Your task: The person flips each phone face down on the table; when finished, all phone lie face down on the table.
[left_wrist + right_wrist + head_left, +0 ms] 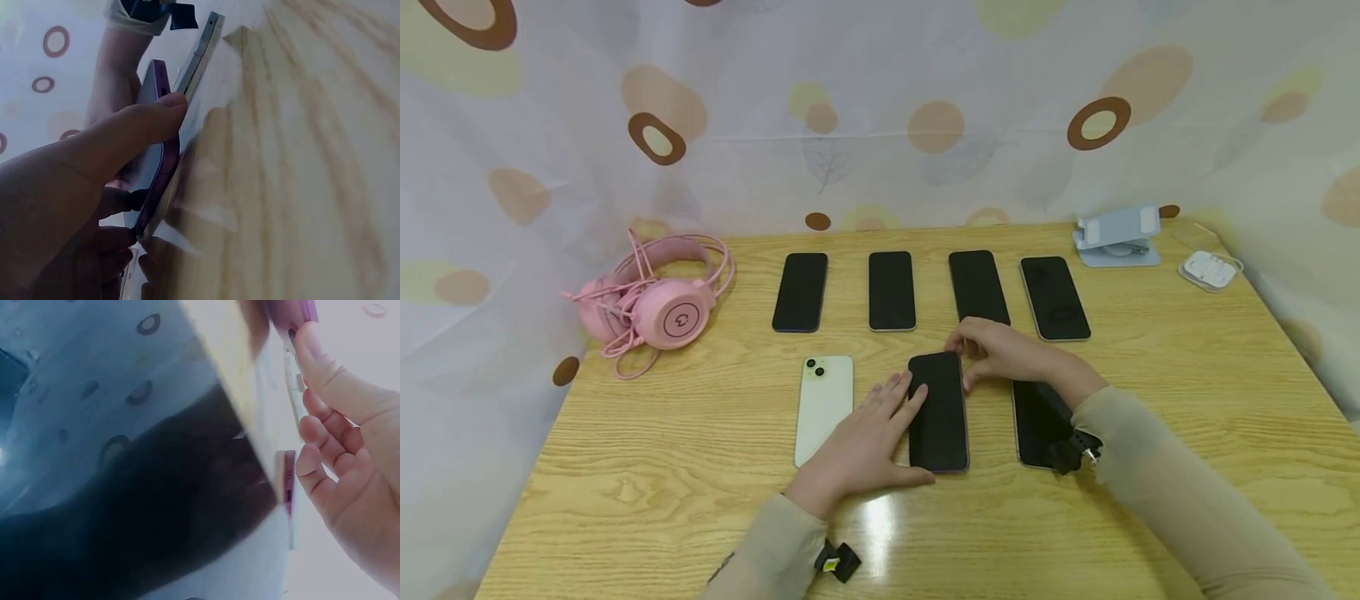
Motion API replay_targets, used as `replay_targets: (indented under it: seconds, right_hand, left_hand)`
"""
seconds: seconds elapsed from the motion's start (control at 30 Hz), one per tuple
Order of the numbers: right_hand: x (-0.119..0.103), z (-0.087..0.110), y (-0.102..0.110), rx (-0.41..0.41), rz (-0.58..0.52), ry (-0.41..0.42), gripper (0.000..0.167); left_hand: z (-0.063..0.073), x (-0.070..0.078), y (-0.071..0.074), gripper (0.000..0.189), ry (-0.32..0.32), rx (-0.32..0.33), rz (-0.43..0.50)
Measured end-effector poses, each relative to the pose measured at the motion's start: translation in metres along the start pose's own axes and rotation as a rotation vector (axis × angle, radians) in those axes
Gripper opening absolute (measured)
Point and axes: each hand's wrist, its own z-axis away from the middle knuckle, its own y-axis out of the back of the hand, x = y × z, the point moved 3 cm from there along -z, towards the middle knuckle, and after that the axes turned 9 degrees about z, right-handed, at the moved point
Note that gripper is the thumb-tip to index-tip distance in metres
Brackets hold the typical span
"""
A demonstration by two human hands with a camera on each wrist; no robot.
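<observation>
A purple-edged smartphone (938, 425) lies screen up in the front row, with both hands at it. My left hand (868, 446) spreads over its left side, fingers nearly straight; the index fingertip rests on the screen and the thumb touches the bottom edge, as the left wrist view shows up close. At the upper right corner, my right hand (1000, 350) curls its fingers and pinches the edge with thumb and forefinger. Left of it lies a pale smartphone (826, 400), back up, partly under the left hand. Beneath my right forearm is another dark-screened smartphone (1033, 433), partly covered.
Several smartphones, such as this one (892, 292), form a back row, screens up. Pink headphones (673, 312) with a tangled cable sit at the left. A pale blue folding stand (1118, 237) and a white earphone case (1208, 271) are at the back right. A patterned curtain (880, 108) hangs behind.
</observation>
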Motion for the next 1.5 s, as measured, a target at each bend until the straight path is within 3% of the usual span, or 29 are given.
replay_targets:
  seconds: [0.43, 0.6, 0.83, 1.03, 1.23, 1.37, 1.5]
  right_hand:
    - [-0.027, -0.017, 0.011, 0.062, 0.039, 0.000, 0.043]
    - [-0.035, -0.023, 0.010, 0.090, 0.036, 0.027, 0.043]
    - [-0.045, -0.033, 0.006, 0.122, 0.006, 0.048, 0.042]
    - [-0.046, -0.041, 0.001, 0.118, -0.022, 0.065, 0.043]
    - [-0.040, -0.049, -0.012, 0.055, -0.019, 0.057, 0.046]
    - [-0.040, -0.054, -0.018, 0.054, -0.025, 0.083, 0.043]
    - [-0.042, -0.057, -0.020, 0.056, -0.005, 0.057, 0.040]
  left_hand:
    - [0.009, -0.006, 0.007, 0.108, 0.003, 0.031, 0.044]
    - [0.013, -0.004, 0.011, 0.110, -0.027, 0.095, 0.010]
    - [0.023, 0.006, 0.023, 0.113, -0.107, 0.240, -0.058]
    - [0.028, 0.009, 0.030, 0.112, -0.135, 0.264, -0.087]
    - [0.034, 0.006, 0.031, 0.109, -0.091, 0.267, -0.078]
    - [0.039, 0.002, 0.030, 0.108, -0.031, 0.284, -0.034]
    - [0.043, -0.002, 0.029, 0.110, 0.023, 0.294, -0.015]
